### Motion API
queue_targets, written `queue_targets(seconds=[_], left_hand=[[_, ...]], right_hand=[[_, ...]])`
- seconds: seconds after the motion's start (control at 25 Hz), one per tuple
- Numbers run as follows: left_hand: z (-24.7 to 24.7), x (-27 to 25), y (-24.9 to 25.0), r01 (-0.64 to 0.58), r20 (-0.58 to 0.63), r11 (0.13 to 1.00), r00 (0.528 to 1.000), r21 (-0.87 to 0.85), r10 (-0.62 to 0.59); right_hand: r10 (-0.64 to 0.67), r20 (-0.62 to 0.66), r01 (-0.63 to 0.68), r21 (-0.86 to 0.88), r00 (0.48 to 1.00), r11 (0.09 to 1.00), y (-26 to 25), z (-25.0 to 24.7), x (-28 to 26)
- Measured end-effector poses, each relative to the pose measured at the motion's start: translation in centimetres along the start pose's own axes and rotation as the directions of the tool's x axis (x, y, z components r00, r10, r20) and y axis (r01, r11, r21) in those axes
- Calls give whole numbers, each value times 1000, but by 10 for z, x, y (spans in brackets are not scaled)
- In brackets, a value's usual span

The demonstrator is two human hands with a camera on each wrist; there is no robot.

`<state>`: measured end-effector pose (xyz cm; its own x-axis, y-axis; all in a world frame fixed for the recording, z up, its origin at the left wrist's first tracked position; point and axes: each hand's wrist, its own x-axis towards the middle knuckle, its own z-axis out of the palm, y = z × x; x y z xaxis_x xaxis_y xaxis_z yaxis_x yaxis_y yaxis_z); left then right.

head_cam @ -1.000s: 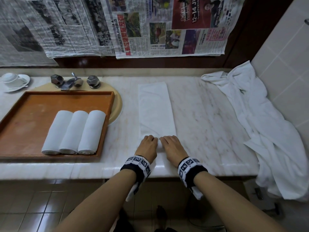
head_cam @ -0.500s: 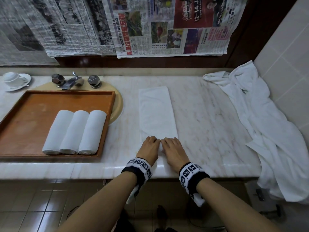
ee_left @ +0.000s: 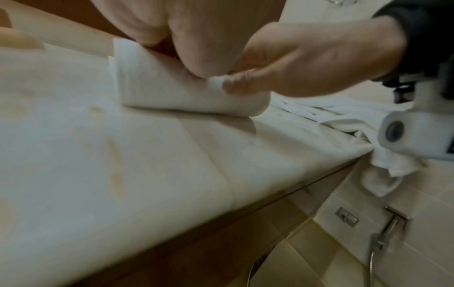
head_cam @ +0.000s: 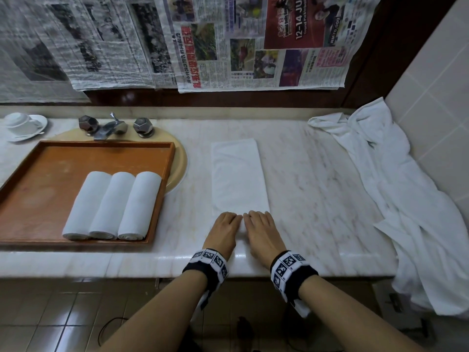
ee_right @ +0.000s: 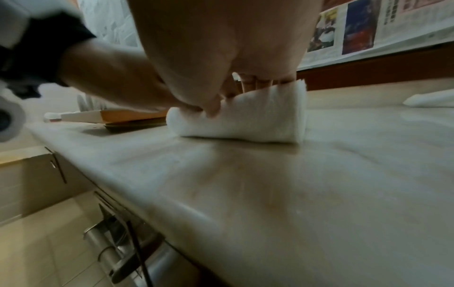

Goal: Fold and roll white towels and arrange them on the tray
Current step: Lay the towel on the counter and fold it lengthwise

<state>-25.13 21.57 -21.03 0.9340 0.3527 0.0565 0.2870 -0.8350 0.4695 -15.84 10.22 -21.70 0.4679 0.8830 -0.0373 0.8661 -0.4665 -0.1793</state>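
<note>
A white towel (head_cam: pixel 238 174) lies folded into a long strip on the marble counter (head_cam: pixel 317 174), running away from me. Its near end is rolled into a short thick roll (ee_left: pixel 184 93) (ee_right: pixel 258 120). My left hand (head_cam: pixel 225 224) and right hand (head_cam: pixel 261 224) sit side by side on that roll, fingers curled over the top and thumbs tucked against its near side. To the left, the wooden tray (head_cam: pixel 38 174) holds three rolled white towels (head_cam: pixel 111 204) lying side by side.
A heap of loose white towels (head_cam: pixel 393 186) covers the counter's right end and hangs over the edge by the tiled wall. Behind the tray are a faucet (head_cam: pixel 109 127) and a cup on a saucer (head_cam: pixel 22 124). Newspapers (head_cam: pixel 228 41) hang on the back wall.
The flat part of the towel has grown shorter, its far end drawing nearer to me, while both hands stay on the roll near the counter's front.
</note>
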Motion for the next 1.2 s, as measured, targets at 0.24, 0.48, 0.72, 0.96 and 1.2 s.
queue_targets(seconds=[0.24, 0.48, 0.72, 0.96, 1.2], left_hand=[[2, -17, 12, -32, -89, 998, 995, 54, 37], [4, -16, 5, -42, -23, 998, 999, 56, 43], [-11, 28, 4, -20, 93, 995, 996, 96, 11], [1, 2, 4, -58, -82, 988, 994, 145, 70], [15, -20, 3, -63, -45, 988, 997, 140, 70]], right_hand=[[-95, 96, 80, 149, 991, 986, 20, -15, 18], [-85, -17, 86, 82, 996, 993, 15, -9, 10], [-58, -102, 55, -27, 993, 998, 0, 7, -8], [-95, -27, 97, 82, 995, 992, 17, -12, 25], [-142, 176, 113, 160, 974, 980, 22, -28, 23]])
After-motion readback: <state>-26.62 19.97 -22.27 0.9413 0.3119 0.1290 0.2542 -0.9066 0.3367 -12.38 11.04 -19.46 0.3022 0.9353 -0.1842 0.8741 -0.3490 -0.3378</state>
